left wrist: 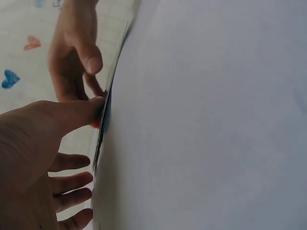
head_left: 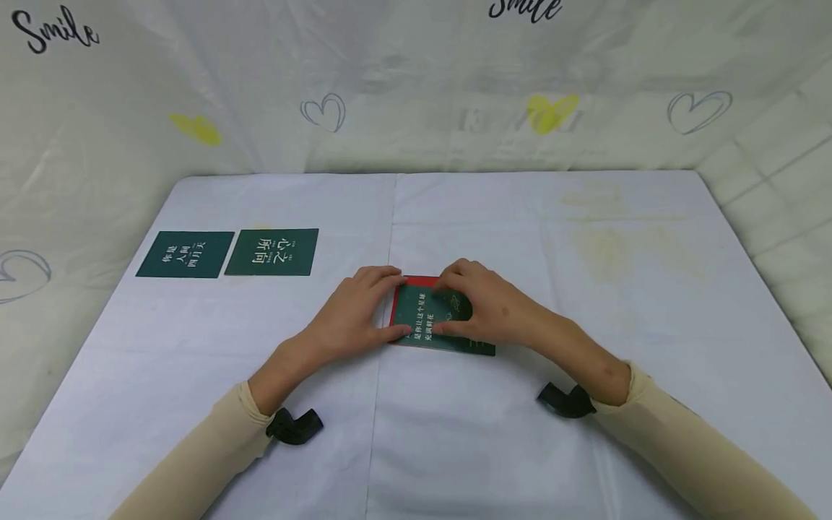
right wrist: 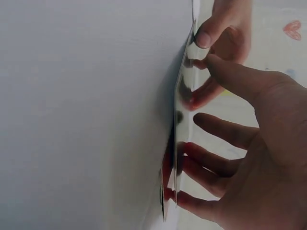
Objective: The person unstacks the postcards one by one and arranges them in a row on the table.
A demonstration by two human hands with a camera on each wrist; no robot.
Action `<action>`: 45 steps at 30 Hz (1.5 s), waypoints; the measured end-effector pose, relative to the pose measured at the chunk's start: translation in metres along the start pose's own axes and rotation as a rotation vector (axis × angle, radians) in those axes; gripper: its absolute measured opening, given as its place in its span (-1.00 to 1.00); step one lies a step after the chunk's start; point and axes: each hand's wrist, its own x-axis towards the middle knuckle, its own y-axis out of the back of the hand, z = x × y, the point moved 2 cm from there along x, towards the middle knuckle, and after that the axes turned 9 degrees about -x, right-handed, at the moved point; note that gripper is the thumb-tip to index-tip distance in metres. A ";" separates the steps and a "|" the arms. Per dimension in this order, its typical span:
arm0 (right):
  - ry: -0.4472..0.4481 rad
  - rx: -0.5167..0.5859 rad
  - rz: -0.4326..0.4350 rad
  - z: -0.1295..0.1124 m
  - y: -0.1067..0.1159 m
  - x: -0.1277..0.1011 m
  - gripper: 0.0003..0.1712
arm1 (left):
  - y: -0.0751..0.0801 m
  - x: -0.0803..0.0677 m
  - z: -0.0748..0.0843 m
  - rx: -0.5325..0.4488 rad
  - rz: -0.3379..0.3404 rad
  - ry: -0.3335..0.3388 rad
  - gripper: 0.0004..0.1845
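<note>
A dark green card [head_left: 416, 309] with white Chinese characters lies at the middle of the table, a red edge [head_left: 422, 280] showing along its far and left sides. My left hand [head_left: 354, 310] rests at its left end, thumb on the near left part and fingertips at the far left corner. Over the right part lies my right hand [head_left: 487, 307], thumb and fingertips touching the top face and covering some print. In the right wrist view, the card [right wrist: 178, 129] is seen edge-on, with a gap and a red surface under one end.
Two more green cards, one [head_left: 185, 254] beside the other [head_left: 271, 252], lie at the far left of the white-covered table [head_left: 585, 448]. Black wrist straps [head_left: 295, 426] hang at both cuffs. A printed white curtain [head_left: 416, 72] stands behind the table.
</note>
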 end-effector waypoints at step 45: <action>0.068 -0.078 0.021 -0.002 0.008 -0.014 -0.16 | 0.002 0.003 0.007 -0.046 -0.059 -0.010 0.11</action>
